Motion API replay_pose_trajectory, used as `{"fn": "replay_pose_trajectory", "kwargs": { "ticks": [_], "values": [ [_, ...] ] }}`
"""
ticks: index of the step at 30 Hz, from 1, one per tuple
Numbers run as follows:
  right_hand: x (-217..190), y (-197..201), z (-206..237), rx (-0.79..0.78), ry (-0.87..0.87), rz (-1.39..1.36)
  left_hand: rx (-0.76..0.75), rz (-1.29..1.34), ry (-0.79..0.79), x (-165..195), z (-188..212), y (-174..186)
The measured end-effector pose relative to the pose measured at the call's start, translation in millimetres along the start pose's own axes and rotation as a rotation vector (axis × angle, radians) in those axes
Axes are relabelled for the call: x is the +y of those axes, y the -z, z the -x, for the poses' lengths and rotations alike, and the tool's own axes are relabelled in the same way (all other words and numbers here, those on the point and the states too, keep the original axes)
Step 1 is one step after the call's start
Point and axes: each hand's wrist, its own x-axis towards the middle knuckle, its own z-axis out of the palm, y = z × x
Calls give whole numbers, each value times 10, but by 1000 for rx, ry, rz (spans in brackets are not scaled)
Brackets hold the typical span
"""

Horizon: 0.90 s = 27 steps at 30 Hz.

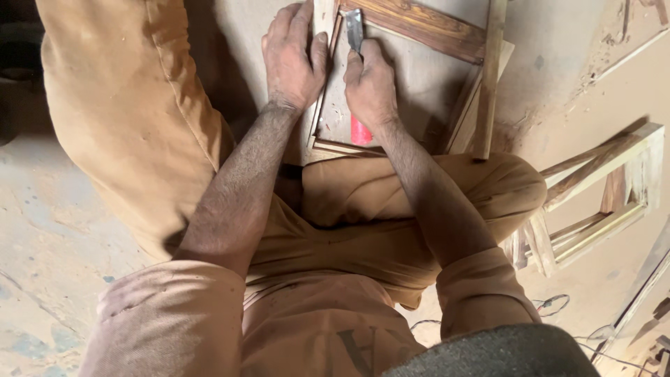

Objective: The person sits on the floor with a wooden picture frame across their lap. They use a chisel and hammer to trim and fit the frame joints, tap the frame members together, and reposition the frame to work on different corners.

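knees (391,230) under arms | left hand (293,63) fingers press frame (426,28) | right hand (370,87) fingers grip chisel (354,28) | spare frame (607,188) right

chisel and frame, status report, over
Left hand pressing down the wooden frame. Right hand gripping the red-handled chisel, blade at the frame's inner edge. Nothing in the way.

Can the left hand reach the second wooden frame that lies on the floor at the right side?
Probably not as things stand. The left hand presses on the near wooden frame, and the right hand with its chisel and the bent leg lie between it and the second frame.
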Motion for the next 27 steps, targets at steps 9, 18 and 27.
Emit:
{"fn": "replay_pose_trajectory", "kwargs": {
  "ticks": [9,18,27],
  "values": [
    [-90,-87,-144,-148,-96,37,14,-21,8,-41,23,-87],
    [-178,570,-381,-533,288,181,-13,-18,-36,-42,-23,-48],
    [-56,144,-192,-232,-65,158,-11,17,-9,-33,-6,-23]
  ]
}}
